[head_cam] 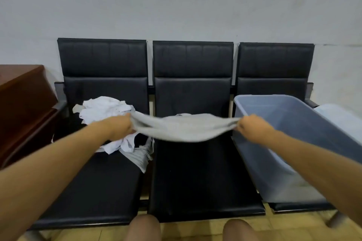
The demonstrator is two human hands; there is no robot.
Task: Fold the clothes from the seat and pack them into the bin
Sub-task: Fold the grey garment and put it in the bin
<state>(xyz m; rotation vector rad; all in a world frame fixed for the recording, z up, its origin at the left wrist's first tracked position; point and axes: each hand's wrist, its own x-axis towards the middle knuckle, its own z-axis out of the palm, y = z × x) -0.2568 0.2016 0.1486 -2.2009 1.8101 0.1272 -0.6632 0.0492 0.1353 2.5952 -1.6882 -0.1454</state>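
Grey garment (184, 128) is motion-blurred; bin (323, 135) interior partly hidden.

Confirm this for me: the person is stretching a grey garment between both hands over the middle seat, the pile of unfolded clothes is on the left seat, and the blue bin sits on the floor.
One detail is off. The head view shows the blue bin standing on the right seat, not on the floor. The rest holds: the left hand and right hand grip the grey garment over the middle seat, and the pile of unfolded clothes lies on the left seat.

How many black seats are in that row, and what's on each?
3. Left black padded seat holds the white clothes pile; middle seat lies under the grey garment held by both hands; right seat carries the grey-blue plastic bin.
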